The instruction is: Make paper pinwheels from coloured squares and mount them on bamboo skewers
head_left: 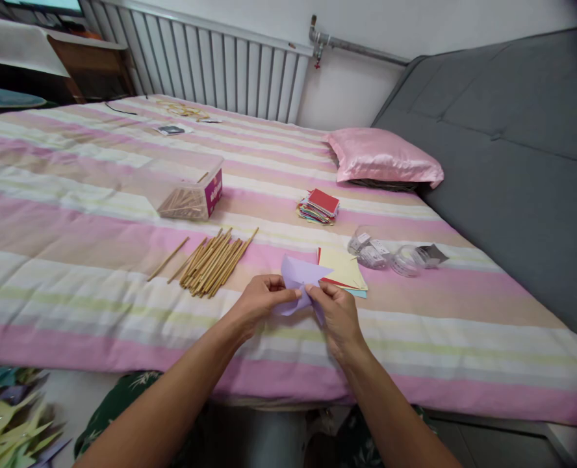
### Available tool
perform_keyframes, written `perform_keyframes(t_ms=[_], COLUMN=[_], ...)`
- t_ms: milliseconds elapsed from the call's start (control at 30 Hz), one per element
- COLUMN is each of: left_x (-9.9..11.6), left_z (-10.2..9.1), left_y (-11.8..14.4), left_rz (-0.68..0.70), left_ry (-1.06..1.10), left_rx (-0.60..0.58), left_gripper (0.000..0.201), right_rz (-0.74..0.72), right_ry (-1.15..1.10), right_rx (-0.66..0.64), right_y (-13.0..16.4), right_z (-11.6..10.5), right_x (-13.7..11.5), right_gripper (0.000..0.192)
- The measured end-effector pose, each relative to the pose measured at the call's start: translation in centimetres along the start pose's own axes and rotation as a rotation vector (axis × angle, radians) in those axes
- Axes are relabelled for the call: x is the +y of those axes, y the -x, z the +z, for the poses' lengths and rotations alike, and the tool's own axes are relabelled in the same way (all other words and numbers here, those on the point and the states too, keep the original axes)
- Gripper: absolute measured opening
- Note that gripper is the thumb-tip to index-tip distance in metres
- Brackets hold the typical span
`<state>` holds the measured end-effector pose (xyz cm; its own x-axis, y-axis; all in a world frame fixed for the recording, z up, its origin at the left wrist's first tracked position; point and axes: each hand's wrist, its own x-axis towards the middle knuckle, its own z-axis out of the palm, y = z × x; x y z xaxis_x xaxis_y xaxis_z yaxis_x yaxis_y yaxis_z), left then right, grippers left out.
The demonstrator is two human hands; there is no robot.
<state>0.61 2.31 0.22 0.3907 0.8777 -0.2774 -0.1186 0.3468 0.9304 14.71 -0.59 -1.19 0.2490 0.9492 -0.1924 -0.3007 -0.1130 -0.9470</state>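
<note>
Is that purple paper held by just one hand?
No, the left hand and the right hand both pinch the purple paper.

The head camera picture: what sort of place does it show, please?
Most likely a bedroom: a pink pillow lies on a striped bedcover, near a padded grey headboard, and a white radiator lines the wall.

Striped bed (439, 312) with sticks (215, 266), 1 clear tub (214, 192), 2 paper stacks (343, 266), 1 pink pillow (384, 156).

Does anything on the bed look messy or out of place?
One stick lies apart, left of the pile of sticks, so it looks strayed. The paper stack topped with red is also uneven, its edges sticking out.
</note>
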Motion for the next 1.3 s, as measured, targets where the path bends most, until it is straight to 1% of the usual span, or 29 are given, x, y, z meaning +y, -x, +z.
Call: perform_keyframes(t_ms=[100,200,333,467,567,667,733,867,933,1000,1067,1133,1200,1300], left_x=[-0.4,-0.3,-0.1,0.1,0.0,-0.1,-0.1,-0.1,-0.2,-0.4,-0.5,-0.5,-0.5,-0.3], left_z=[0.4,0.6,0.7,0.5,0.3,0.1,0.1,0.3,0.3,0.2,0.1,0.1,0.1,0.2], left_y=[-0.1,-0.1,0.0,0.0,0.0,0.0,0.0,0.3,0.4,0.4,0.4,0.4,0.4,0.3], left_rz=[0.035,0.040,0.026,0.033,0.039,0.017,-0.005,-0.040,-0.048,-0.053,-0.056,-0.061,-0.070,-0.077], left_ry=[0.045,0.069,0.069,0.047,-0.024,-0.139,-0.206,-0.283,-0.300,-0.311,-0.317,-0.318,-0.312,-0.301], left_rx=[0.011,0.047,0.094,0.101,0.077,0.054,0.001,-0.119,-0.146,-0.162,-0.169,-0.159,-0.138,-0.116], left_gripper=[0.035,0.035,0.034,0.026,0.019,0.014,0.012,0.010,0.010,0.010,0.011,0.011,0.011,0.012], right_rz=[-0.084,-0.129,-0.122,-0.080,-0.104,-0.125,-0.105,-0.016,0.011,0.008,-0.028,-0.096,-0.202,-0.403], right_ry=[0.038,0.074,0.089,0.063,0.031,0.024,0.023,0.063,0.085,0.108,0.143,0.203,0.291,0.477], right_rx=[0.015,0.012,-0.013,-0.035,-0.057,-0.033,-0.037,-0.086,-0.101,-0.122,-0.129,-0.122,-0.108,-0.100], right_y=[0.2,0.2,0.4,0.7,0.6,0.2,-0.1,-0.5,-0.5,-0.5,-0.5,-0.6,-0.7,-0.6], right_z=[0.2,0.3,0.4,0.6,0.4,-0.1,-0.6,-1.3,-1.5,-1.5,-1.6,-1.6,-1.7,-1.7], right_x=[0.4,0.7,0.9,0.8,0.2,-0.8,-1.5,-2.4,-2.4,-2.2,-1.9,-1.6,-1.5,-1.7], right_gripper=[0.017,0.017,0.020,0.023,0.023,0.028,0.028,0.026,0.025,0.024,0.021,0.018,0.015,0.007])
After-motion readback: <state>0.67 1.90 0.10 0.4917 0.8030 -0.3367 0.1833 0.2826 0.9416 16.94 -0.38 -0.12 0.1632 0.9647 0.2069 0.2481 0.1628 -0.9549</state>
